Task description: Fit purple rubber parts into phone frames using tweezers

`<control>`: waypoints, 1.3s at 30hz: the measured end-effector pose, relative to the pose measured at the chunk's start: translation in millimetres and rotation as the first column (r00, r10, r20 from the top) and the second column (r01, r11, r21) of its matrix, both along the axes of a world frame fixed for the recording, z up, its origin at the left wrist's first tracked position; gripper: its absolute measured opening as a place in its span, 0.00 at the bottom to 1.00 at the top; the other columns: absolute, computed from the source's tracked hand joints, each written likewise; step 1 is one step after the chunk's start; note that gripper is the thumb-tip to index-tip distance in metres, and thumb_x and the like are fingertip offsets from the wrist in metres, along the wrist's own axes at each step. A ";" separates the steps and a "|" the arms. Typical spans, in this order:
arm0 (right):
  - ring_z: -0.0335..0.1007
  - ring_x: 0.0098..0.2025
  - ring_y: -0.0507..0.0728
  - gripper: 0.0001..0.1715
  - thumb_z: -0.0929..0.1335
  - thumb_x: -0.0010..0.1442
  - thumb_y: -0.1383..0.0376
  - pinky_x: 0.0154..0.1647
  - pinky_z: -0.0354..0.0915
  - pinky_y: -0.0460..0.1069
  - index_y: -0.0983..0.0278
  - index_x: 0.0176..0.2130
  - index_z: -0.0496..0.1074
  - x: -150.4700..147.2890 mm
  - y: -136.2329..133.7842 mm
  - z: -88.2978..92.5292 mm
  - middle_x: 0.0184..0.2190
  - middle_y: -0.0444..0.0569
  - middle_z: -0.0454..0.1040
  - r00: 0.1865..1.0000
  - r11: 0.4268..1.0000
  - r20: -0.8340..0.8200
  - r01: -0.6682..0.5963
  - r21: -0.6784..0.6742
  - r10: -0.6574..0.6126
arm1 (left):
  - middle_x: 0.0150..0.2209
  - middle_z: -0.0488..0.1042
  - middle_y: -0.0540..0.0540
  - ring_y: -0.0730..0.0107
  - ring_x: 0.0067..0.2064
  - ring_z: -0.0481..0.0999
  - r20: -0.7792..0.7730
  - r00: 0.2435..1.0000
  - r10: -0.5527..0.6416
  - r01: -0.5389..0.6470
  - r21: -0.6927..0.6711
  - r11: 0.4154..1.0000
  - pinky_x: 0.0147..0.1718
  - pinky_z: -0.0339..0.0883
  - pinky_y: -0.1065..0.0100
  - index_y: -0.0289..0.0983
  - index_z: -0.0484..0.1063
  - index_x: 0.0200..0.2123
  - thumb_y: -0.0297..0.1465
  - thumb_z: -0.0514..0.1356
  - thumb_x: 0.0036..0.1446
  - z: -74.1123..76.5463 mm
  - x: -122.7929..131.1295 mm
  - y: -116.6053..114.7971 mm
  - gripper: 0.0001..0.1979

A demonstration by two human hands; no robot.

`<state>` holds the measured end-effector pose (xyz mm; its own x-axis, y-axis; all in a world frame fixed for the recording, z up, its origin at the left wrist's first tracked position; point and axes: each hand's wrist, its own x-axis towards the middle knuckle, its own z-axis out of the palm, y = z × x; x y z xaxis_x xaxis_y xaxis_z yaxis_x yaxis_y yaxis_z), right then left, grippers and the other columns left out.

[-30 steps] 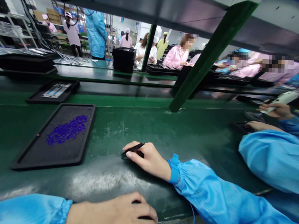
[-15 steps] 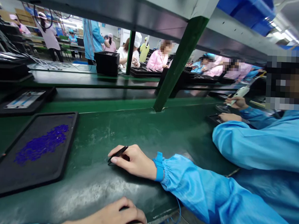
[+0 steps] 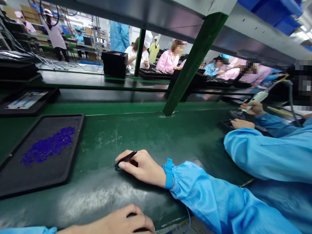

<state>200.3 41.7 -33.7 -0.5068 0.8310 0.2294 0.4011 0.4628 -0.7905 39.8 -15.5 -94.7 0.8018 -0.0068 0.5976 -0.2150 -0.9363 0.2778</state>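
My right hand (image 3: 143, 168) rests on the green bench top, its fingers pinched round slim black tweezers (image 3: 128, 157) that slant down to the left. The tips are close to the bench surface, with nothing I can make out between them. Palm down at the front edge lies my left hand (image 3: 115, 223), fingers slightly apart and partly cut off by the frame; it shows nothing held. To the left, a black tray (image 3: 53, 179) carries a spread of small dark-blue pieces (image 3: 50, 145), apart from both hands.
Behind that tray sits another black tray (image 3: 44, 108) with a pale, blue-striped part. A green post (image 3: 196, 62) slants up to the shelf overhead. At right, a co-worker's blue sleeve (image 3: 263, 152) reaches over the bench, and that person's hand grips a white handheld tool (image 3: 257, 98).
The view has shifted slightly, so the bench and trays appear a little farther right. Both hands keep practically the same pose, and the tweezers stay in my right hand.
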 end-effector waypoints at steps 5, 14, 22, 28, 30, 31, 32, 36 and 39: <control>0.68 0.29 0.50 0.16 0.67 0.68 0.59 0.32 0.62 0.44 0.66 0.46 0.78 0.1 0.1 -1.5 0.33 0.46 0.79 1.000 1.000 0.001 0.007 0.002 -0.007 | 0.47 0.77 0.52 0.80 0.52 0.71 -0.059 0.998 -0.011 0.012 0.017 1.000 0.51 0.58 0.73 0.37 0.66 0.55 0.36 0.43 0.76 1.8 -3.5 2.0 0.17; 0.69 0.29 0.50 0.15 0.67 0.68 0.59 0.32 0.63 0.44 0.66 0.46 0.79 0.2 -0.4 -0.5 0.32 0.46 0.78 1.000 1.000 0.007 0.014 -0.002 -0.014 | 0.51 0.75 0.50 0.78 0.56 0.69 -0.140 0.990 -0.032 0.032 -0.002 0.999 0.54 0.56 0.73 0.38 0.64 0.59 0.36 0.45 0.76 -7.7 -6.7 0.4 0.16; 0.70 0.29 0.50 0.15 0.67 0.69 0.59 0.32 0.63 0.44 0.66 0.46 0.78 0.1 -0.3 -0.5 0.33 0.46 0.79 1.000 1.000 0.016 0.010 0.010 -0.010 | 0.46 0.76 0.51 0.80 0.51 0.71 -0.064 0.998 0.010 -0.009 0.018 1.000 0.51 0.57 0.74 0.37 0.66 0.55 0.35 0.44 0.76 5.8 -4.6 0.8 0.15; 0.72 0.33 0.52 0.15 0.67 0.68 0.58 0.37 0.66 0.46 0.65 0.45 0.79 -0.2 0.3 3.3 0.36 0.48 0.80 0.998 0.998 -0.009 0.058 0.014 -0.058 | 0.49 0.76 0.49 0.78 0.54 0.71 -0.134 0.991 -0.023 0.025 0.013 1.000 0.54 0.59 0.73 0.37 0.65 0.57 0.34 0.45 0.76 -2.6 -5.2 -0.2 0.15; 0.74 0.38 0.54 0.14 0.67 0.67 0.59 0.41 0.68 0.47 0.65 0.45 0.79 0.3 1.8 5.5 0.40 0.49 0.80 0.997 0.998 -0.026 0.070 0.000 -0.070 | 0.51 0.76 0.49 0.77 0.56 0.70 -0.156 0.988 -0.011 0.018 0.043 0.999 0.53 0.61 0.72 0.39 0.67 0.56 0.33 0.46 0.75 -2.3 -6.9 -0.1 0.14; 0.74 0.39 0.54 0.14 0.67 0.68 0.59 0.42 0.68 0.47 0.65 0.45 0.79 0.7 2.9 6.5 0.40 0.49 0.80 0.996 0.997 -0.038 0.075 -0.014 -0.075 | 0.52 0.75 0.50 0.77 0.57 0.70 -0.160 0.987 0.001 0.010 0.066 0.998 0.53 0.63 0.71 0.41 0.69 0.54 0.33 0.46 0.75 1.1 -8.3 0.2 0.14; 0.74 0.39 0.54 0.15 0.66 0.68 0.59 0.42 0.68 0.48 0.65 0.45 0.79 1.0 4.1 7.5 0.40 0.49 0.79 0.995 0.996 -0.050 0.080 -0.031 -0.081 | 0.54 0.75 0.51 0.76 0.58 0.69 -0.166 0.986 0.007 0.009 0.097 0.995 0.53 0.64 0.70 0.42 0.71 0.52 0.34 0.46 0.74 6.9 -10.3 0.9 0.15; 0.68 0.29 0.52 0.18 0.64 0.71 0.56 0.32 0.66 0.47 0.65 0.45 0.76 1.7 12.4 10.1 0.29 0.46 0.73 0.989 0.989 -0.116 0.083 -0.121 -0.097 | 0.61 0.70 0.56 0.73 0.63 0.65 -0.241 0.970 0.018 0.049 0.269 0.962 0.55 0.68 0.70 0.46 0.76 0.52 0.34 0.48 0.71 40.9 -19.1 8.5 0.18; 0.64 0.27 0.53 0.20 0.66 0.69 0.51 0.31 0.63 0.48 0.65 0.44 0.76 1.8 19.8 9.9 0.25 0.44 0.68 0.976 0.969 -0.140 0.134 -0.208 -0.165 | 0.63 0.68 0.57 0.75 0.63 0.66 -0.276 0.958 0.073 0.037 0.374 0.927 0.55 0.69 0.73 0.48 0.75 0.55 0.34 0.46 0.71 55.3 -21.4 15.3 0.20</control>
<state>202.1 61.5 -23.8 -0.3442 0.9311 0.1205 0.3194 0.2368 -0.9176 18.3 -0.2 -39.4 0.9373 -0.1677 0.3055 -0.1619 -0.9858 -0.0445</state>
